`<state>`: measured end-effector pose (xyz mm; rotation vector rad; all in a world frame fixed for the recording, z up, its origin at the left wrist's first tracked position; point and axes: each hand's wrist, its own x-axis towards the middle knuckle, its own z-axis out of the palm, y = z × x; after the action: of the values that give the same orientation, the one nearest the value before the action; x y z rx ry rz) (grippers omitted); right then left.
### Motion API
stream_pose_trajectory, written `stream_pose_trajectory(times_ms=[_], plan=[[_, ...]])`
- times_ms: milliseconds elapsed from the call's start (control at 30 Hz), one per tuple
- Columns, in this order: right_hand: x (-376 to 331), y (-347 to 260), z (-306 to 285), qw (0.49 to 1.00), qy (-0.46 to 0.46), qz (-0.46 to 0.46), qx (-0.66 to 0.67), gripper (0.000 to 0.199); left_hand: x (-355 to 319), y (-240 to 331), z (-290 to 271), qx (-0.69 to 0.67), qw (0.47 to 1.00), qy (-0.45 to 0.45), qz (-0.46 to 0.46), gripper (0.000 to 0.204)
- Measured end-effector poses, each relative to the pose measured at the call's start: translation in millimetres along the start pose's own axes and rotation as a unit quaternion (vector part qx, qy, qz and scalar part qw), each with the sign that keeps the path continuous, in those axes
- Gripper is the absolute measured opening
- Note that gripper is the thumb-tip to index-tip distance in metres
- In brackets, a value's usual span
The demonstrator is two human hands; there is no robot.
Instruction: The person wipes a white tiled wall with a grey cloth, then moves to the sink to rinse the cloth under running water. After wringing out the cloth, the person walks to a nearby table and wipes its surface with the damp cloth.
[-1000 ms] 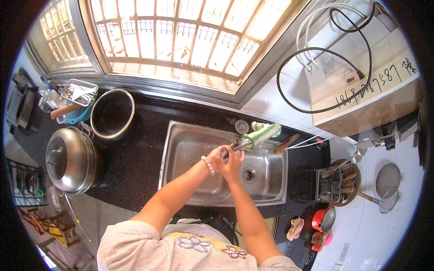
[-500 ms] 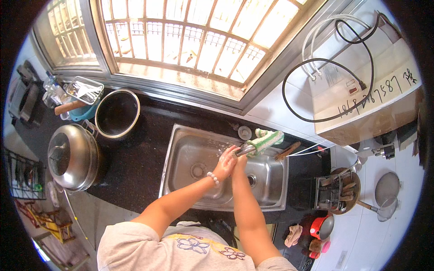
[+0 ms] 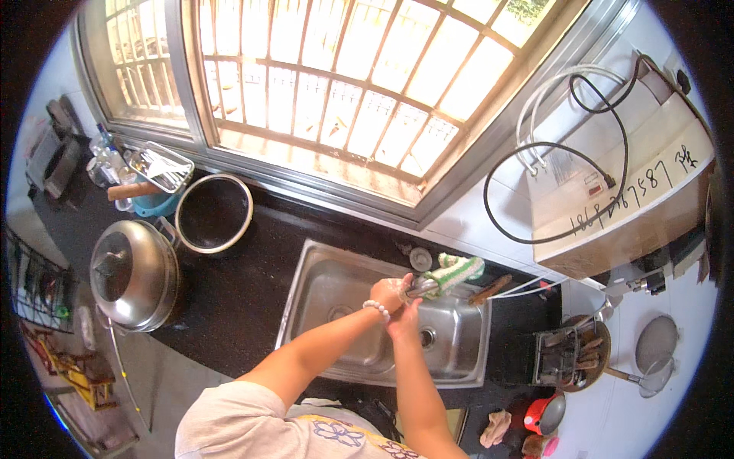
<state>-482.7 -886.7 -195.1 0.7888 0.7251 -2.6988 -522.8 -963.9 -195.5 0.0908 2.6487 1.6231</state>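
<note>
At the end of the metal faucet (image 3: 420, 288), my two hands are together above the double-basin steel sink (image 3: 306, 302). My left hand (image 3: 388, 293), with a beaded bracelet (image 3: 376, 307) at its wrist, has curled fingers and whitish wet marks that look like suds. Pressed against it from below is my right hand (image 3: 404, 320), thumb pointing up; its other fingers are hidden. Whether anything lies between the hands cannot be seen. A green-and-white striped cloth (image 3: 456, 273) is draped over the faucet's rear part.
Left on the dark counter stand a lidded steel pot (image 3: 134, 271), a round black pan (image 3: 214, 214) and a utensil basket (image 3: 164, 167). Behind the sink is a small round dish (image 3: 420, 258). To the right are a knife rack (image 3: 556, 356), a red pan (image 3: 544, 415) and a crumpled cloth (image 3: 495, 428).
My left hand has gone from fingers stretched over the faucet end to a curled shape. The right hand has shifted against it, its thumb now showing. The whole view has shifted slightly.
</note>
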Motion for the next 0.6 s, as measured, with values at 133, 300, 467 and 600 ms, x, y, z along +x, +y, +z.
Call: stream_pose_trajectory(times_ms=[133,300,467,600], plan=[[-7.1,-2.6,-13.8,0.997,-0.041,0.036,-0.056,0.068,8.5,-7.2,13.1,-0.329,0.930,-0.024,-0.164,0.056],[14.6,-8.0,-35.9,0.995,-0.088,-0.035,-0.012,0.056,-5.0,10.6,20.5,-0.031,0.985,0.167,0.033,0.039],[-7.7,7.9,4.0,0.973,-0.021,-0.172,-0.154,0.037,-4.4,0.2,7.5,0.020,0.988,0.154,0.000,0.028],[3.0,18.9,25.0,0.888,-0.012,-0.292,-0.354,0.032,5.9,-64.2,24.2,-0.037,0.986,0.158,0.036,0.025]])
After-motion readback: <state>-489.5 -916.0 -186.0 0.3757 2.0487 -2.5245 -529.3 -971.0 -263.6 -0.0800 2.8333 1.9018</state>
